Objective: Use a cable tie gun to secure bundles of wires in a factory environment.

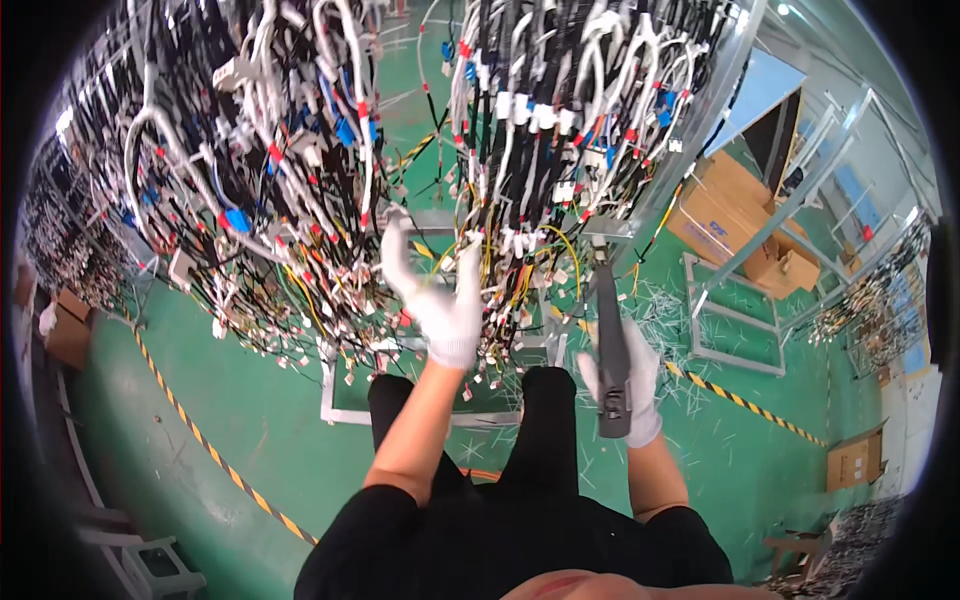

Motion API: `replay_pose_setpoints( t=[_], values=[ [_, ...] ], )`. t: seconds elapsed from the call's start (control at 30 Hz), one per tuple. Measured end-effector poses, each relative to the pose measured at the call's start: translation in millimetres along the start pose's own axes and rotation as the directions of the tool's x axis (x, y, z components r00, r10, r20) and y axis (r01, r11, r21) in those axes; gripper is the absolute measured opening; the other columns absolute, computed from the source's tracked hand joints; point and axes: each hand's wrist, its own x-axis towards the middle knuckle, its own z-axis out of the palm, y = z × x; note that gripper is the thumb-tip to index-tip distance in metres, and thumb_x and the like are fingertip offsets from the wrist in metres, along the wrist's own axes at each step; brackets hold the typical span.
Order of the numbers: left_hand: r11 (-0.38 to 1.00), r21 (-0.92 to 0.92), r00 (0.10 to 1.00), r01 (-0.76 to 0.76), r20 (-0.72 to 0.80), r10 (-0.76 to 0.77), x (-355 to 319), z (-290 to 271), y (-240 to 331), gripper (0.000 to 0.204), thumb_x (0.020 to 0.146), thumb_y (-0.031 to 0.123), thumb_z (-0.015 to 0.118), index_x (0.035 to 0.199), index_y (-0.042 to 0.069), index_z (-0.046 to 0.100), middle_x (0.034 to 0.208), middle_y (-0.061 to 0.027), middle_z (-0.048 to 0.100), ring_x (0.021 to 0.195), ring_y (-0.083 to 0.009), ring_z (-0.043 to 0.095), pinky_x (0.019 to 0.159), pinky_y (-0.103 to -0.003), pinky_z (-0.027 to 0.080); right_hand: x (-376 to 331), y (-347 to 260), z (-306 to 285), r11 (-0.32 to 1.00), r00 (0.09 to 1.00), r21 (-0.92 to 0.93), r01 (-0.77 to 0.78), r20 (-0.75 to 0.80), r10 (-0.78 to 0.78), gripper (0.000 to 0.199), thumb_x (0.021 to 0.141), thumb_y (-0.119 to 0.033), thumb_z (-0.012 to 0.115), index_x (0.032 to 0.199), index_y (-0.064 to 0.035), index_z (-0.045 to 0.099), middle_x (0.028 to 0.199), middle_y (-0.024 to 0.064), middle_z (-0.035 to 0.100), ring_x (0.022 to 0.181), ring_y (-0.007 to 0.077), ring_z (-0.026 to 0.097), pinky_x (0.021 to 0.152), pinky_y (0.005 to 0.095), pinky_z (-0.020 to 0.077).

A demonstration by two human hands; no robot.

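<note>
Dense wire harness bundles are hung overhead; a second mass of harnesses is seen to the left. Cardboard boxes are stacked on the green floor, which is littered with cut ties. Left hand, gloved, is spread open and pressed into the hanging wires. Right hand is clamped on a dark tool, which is pointed up at the bundle.

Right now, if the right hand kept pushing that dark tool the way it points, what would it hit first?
Probably the hanging wire bundle just above the dark tool in the right hand; depth is unclear.
</note>
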Motion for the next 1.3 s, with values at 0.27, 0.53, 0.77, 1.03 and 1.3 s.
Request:
replay_pose_setpoints(
  t=[0.27,0.53,0.77,1.03,1.3],
  values=[
    [0.957,-0.208,0.595,-0.202,0.750,0.289,-95,-13,50,0.034,0.082,-0.001,0.066,0.115,-0.002,0.062,0.098,-0.0144,0.065,0.085,-0.0235,0.063,0.084,-0.034,0.050,-18,45,-13,0.986,0.981,0.163,-0.028,-0.186,0.059,0.016,0.081,0.007,0.064,0.091,-0.0002,0.055,0.070,0.0030,0.050,0.059,0.0087,0.051,0.047,0.0261,0.0443],
    [0.994,0.065,0.855,-0.091,0.516,0.044,-39,102,39,0.082,0.089,0.010,0.066,0.152,-0.009,0.016,0.149,-0.0315,0.032,0.137,-0.0396,0.037,0.115,-0.043,0.029,-56,85,-37,0.992,0.966,0.127,0.017,-0.259,0.017,0.037,0.076,0.002,0.073,0.110,-0.0020,0.060,0.091,0.0007,0.060,0.081,0.0097,0.058,0.075,0.0254,0.0476],
    [0.915,0.358,0.888,-0.187,0.461,0.001,-16,122,19,0.076,0.089,0.033,0.069,0.142,-0.008,0.033,0.132,-0.0321,0.048,0.114,-0.0477,0.053,0.099,-0.050,0.043,-76,94,-48,0.943,0.968,0.315,-0.106,-0.186,0.170,0.036,0.077,0.005,0.072,0.109,-0.0030,0.059,0.095,0.0005,0.059,0.085,0.0067,0.056,0.076,0.0224,0.0466],
    [0.926,0.369,0.936,-0.082,0.347,-0.056,-3,138,-21,0.075,0.090,0.041,0.070,0.141,-0.002,0.036,0.128,-0.0258,0.054,0.117,-0.0381,0.056,0.100,-0.044,0.044,-81,86,-38,0.914,0.960,0.362,-0.181,-0.136,0.244,0.040,0.075,0.007,0.073,0.112,-0.0035,0.062,0.088,-0.0004,0.062,0.082,0.0078,0.060,0.077,0.0231,0.0492],
    [0.967,0.236,0.889,-0.092,0.457,-0.026,-46,75,-19,0.045,0.087,0.021,0.073,0.118,-0.004,0.052,0.097,-0.0153,0.064,0.084,-0.0237,0.063,0.076,-0.034,0.052,-91,74,-30,0.988,0.997,0.136,-0.073,-0.010,0.075,0.044,0.077,0.004,0.074,0.117,-0.0031,0.060,0.095,0.0010,0.062,0.088,0.0093,0.060,0.082,0.0251,0.0495]
  ],
)
